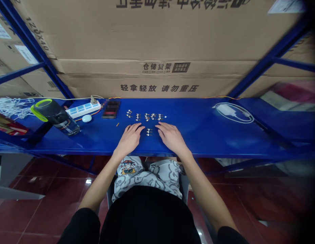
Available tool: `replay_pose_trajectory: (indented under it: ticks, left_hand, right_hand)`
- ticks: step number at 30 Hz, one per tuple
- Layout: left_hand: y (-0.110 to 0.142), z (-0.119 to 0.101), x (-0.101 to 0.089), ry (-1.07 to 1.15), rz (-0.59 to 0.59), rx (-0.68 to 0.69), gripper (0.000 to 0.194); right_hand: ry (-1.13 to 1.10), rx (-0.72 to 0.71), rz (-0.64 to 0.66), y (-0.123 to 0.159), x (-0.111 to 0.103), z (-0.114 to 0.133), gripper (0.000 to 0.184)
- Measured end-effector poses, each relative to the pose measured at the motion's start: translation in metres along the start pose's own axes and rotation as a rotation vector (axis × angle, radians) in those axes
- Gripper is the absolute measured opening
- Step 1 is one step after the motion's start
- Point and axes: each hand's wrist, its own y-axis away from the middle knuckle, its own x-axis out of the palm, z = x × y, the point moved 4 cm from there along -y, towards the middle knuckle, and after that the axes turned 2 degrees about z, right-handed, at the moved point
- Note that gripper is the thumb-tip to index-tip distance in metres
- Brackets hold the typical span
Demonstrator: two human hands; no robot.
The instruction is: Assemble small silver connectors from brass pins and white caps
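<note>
My left hand [129, 138] and my right hand [171, 137] lie flat and palm down on a blue metal shelf [198, 135], holding nothing. Between them stands a small group of little metal-and-white parts [149, 132], close to the fingertips of both hands but not visibly touched. Further back, a row of several similar small parts [145, 116] runs across the shelf. One small brass-coloured piece [117, 124] lies to the left of my left hand. The parts are too small to identify exactly.
On the left stand a water bottle with a green lid [55, 117], a white power strip [83, 109], a small white round object [86, 118] and a blurred dark device [111, 109]. A white charger with cable [232, 113] lies right. Cardboard boxes [157, 40] fill the shelf above.
</note>
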Motion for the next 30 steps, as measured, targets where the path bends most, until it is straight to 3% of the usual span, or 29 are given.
replay_pose_trajectory:
  ticks: [30]
  left_hand:
    - [-0.0008,-0.0008,-0.002,0.017,-0.018,-0.009,0.043]
  right_hand:
    - [-0.018,-0.014,-0.005,-0.0009,-0.0007,-0.0009,0.041]
